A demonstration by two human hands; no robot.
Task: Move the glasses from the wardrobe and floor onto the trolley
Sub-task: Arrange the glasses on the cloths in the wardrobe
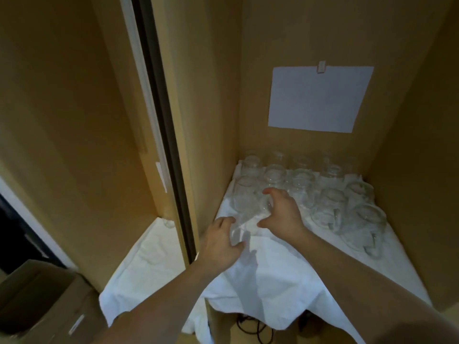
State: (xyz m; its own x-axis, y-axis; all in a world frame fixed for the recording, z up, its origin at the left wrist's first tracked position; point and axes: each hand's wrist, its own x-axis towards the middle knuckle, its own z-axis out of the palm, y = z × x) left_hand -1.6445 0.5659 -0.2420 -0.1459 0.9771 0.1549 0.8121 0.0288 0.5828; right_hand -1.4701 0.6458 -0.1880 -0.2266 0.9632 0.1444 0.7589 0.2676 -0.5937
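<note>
Several clear glasses [301, 184] stand in rows on a white cloth [273, 274] spread over a shelf inside the wooden wardrobe. My left hand [219, 240] curls its fingers round a clear glass [237, 233] near the shelf's left front. Just behind it, my right hand [282, 211] wraps round another glass [264, 206]. Both hands are deep in the wardrobe, forearms reaching in from below. The trolley is not in view.
A white sheet of paper [316, 99] is clipped to the wardrobe's back wall. A dark upright door edge [161, 115] divides this bay from the left one, also lined with white cloth. A cardboard box [42, 301] sits at lower left. Dark cables [250, 325] lie under the shelf.
</note>
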